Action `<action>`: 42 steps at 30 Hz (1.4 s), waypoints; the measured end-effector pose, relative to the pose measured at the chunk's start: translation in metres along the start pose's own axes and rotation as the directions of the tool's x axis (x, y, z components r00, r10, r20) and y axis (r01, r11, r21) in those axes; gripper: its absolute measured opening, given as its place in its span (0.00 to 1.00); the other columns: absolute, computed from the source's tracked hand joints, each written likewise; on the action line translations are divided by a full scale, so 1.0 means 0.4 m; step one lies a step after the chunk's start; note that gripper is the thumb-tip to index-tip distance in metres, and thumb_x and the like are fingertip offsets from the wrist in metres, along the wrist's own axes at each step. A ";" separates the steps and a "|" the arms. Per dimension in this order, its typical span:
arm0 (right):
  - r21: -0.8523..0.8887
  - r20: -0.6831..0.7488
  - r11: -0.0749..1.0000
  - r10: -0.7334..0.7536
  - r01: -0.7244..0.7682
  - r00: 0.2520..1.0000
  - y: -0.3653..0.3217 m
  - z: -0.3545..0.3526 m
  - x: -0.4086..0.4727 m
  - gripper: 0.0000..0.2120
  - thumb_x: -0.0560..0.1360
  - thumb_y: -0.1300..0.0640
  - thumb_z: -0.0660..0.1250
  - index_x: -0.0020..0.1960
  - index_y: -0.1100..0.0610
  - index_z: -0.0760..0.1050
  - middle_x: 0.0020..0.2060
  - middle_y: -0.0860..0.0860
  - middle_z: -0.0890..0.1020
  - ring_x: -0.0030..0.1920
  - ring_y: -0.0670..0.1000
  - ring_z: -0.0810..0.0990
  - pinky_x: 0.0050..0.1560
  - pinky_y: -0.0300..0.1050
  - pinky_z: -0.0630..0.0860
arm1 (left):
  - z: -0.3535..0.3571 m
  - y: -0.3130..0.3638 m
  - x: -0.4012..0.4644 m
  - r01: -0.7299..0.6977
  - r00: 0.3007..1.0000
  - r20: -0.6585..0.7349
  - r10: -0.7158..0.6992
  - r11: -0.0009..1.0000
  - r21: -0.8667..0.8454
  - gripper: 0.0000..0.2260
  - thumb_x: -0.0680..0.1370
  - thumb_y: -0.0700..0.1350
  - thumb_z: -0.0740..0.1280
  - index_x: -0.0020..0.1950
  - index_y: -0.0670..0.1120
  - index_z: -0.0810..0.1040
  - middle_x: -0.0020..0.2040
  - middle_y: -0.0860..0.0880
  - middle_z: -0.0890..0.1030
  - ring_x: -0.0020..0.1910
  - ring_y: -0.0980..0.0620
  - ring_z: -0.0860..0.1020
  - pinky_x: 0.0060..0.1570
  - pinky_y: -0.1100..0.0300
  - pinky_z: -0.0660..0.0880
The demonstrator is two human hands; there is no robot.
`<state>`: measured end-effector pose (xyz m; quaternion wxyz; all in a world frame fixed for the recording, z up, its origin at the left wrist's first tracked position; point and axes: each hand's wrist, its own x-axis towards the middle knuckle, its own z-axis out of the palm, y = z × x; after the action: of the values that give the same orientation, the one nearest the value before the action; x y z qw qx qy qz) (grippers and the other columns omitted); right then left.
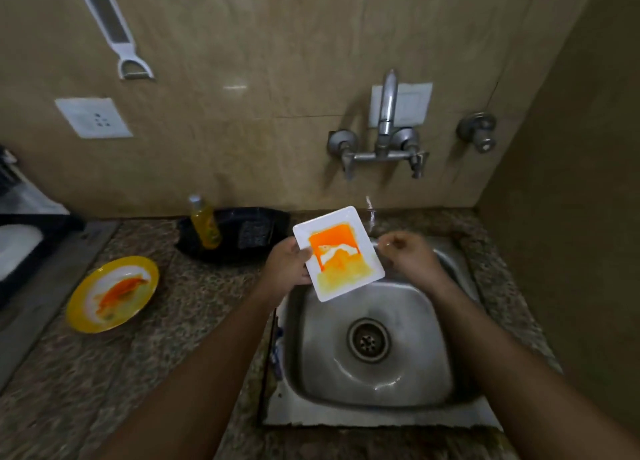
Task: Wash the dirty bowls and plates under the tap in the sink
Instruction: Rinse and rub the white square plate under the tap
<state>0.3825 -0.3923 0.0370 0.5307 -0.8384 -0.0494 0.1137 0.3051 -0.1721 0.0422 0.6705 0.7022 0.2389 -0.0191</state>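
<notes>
the left hand (289,267) grips the white rectangular plate (338,253) by its left edge, thumb on the face, holding it tilted over the far left part of the sink (374,348). the orange sauce is partly rinsed to yellow. its long axis runs near to far, far corner leaning right toward the thin stream (370,210) under the tap (386,120). the right hand (407,257) is just right of the plate, fingers loosely curled, holding nothing, closer to the water. i'd guess it rubs the face next. the yellow plate (112,293) waits dirty on the desk (166,338), well left.
</notes>
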 end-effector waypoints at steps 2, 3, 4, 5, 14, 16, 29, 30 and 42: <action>0.018 -0.143 0.999 -0.044 0.047 0.989 -0.026 -0.035 0.052 0.08 0.77 0.54 0.68 0.56 0.51 0.78 0.50 0.47 0.82 0.51 0.50 0.80 0.58 0.51 0.77 | 0.023 0.022 0.028 -0.015 1.000 0.024 0.014 0.999 0.030 0.09 0.83 0.39 0.61 0.62 0.41 0.74 0.55 0.41 0.82 0.41 0.50 0.82 0.29 0.62 0.79; -0.003 -0.205 0.998 -0.067 0.068 0.976 -0.052 -0.052 0.071 0.15 0.78 0.52 0.67 0.64 0.52 0.75 0.53 0.45 0.79 0.53 0.48 0.77 0.57 0.45 0.73 | 0.032 0.030 0.043 -0.021 0.999 0.032 0.019 0.999 0.050 0.08 0.83 0.39 0.61 0.62 0.41 0.74 0.55 0.41 0.82 0.42 0.50 0.82 0.30 0.62 0.79; -0.043 -0.258 0.995 -0.102 0.094 0.961 -0.077 -0.068 0.092 0.19 0.79 0.51 0.65 0.69 0.52 0.70 0.53 0.45 0.76 0.53 0.47 0.75 0.54 0.42 0.69 | 0.041 0.040 0.052 -0.023 0.999 0.038 0.021 0.998 0.064 0.08 0.83 0.39 0.61 0.61 0.41 0.74 0.56 0.40 0.82 0.43 0.49 0.82 0.31 0.60 0.79; -0.071 -0.302 0.991 -0.130 0.114 0.944 -0.104 -0.083 0.111 0.21 0.79 0.49 0.64 0.70 0.51 0.68 0.53 0.45 0.76 0.52 0.47 0.75 0.52 0.43 0.68 | 0.049 0.047 0.064 -0.020 0.999 0.038 0.017 0.997 0.075 0.09 0.83 0.39 0.61 0.62 0.41 0.74 0.56 0.40 0.82 0.45 0.47 0.83 0.33 0.58 0.80; -0.416 -0.385 0.907 -0.239 0.063 0.892 -0.129 -0.116 0.268 0.16 0.82 0.46 0.55 0.56 0.57 0.74 0.45 0.54 0.78 0.44 0.55 0.76 0.43 0.48 0.69 | 0.092 0.062 0.110 -0.019 0.998 0.063 0.011 0.992 0.121 0.08 0.83 0.40 0.62 0.61 0.43 0.76 0.57 0.43 0.82 0.50 0.45 0.83 0.42 0.54 0.81; -0.397 -0.403 0.915 -0.243 0.070 0.882 -0.126 -0.116 0.277 0.16 0.83 0.48 0.53 0.54 0.57 0.74 0.43 0.54 0.79 0.42 0.56 0.76 0.42 0.48 0.70 | 0.097 0.061 0.116 -0.013 0.998 0.066 0.005 0.992 0.123 0.08 0.83 0.40 0.62 0.61 0.43 0.76 0.56 0.44 0.83 0.48 0.47 0.83 0.40 0.56 0.81; -0.201 -0.376 0.975 -0.170 0.098 0.911 -0.100 -0.115 0.290 0.19 0.81 0.42 0.50 0.50 0.52 0.75 0.38 0.51 0.83 0.40 0.52 0.83 0.44 0.58 0.80 | 0.129 0.045 0.151 0.009 0.994 0.105 -0.025 0.990 0.144 0.11 0.83 0.41 0.62 0.64 0.41 0.76 0.54 0.41 0.83 0.42 0.49 0.83 0.32 0.59 0.81; -0.203 -0.369 0.974 -0.170 0.099 0.914 -0.101 -0.117 0.289 0.20 0.81 0.43 0.50 0.50 0.53 0.76 0.38 0.51 0.83 0.39 0.53 0.82 0.44 0.58 0.79 | 0.134 0.046 0.151 0.010 0.993 0.113 -0.025 0.992 0.128 0.11 0.83 0.41 0.61 0.64 0.41 0.76 0.53 0.41 0.83 0.41 0.50 0.83 0.30 0.61 0.80; -0.432 -0.384 0.860 -0.449 0.273 0.807 0.014 -0.027 0.135 0.19 0.71 0.56 0.56 0.56 0.60 0.79 0.55 0.57 0.81 0.56 0.58 0.78 0.51 0.45 0.71 | 0.193 0.040 0.210 0.011 0.997 0.068 -0.022 0.988 0.152 0.09 0.83 0.44 0.60 0.51 0.48 0.80 0.52 0.41 0.84 0.53 0.39 0.82 0.57 0.42 0.78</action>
<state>0.4374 -0.3930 0.0287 0.3773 -0.8966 -0.0998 -0.2093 0.4080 -0.2192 0.0202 0.6229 0.7480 0.2190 -0.0673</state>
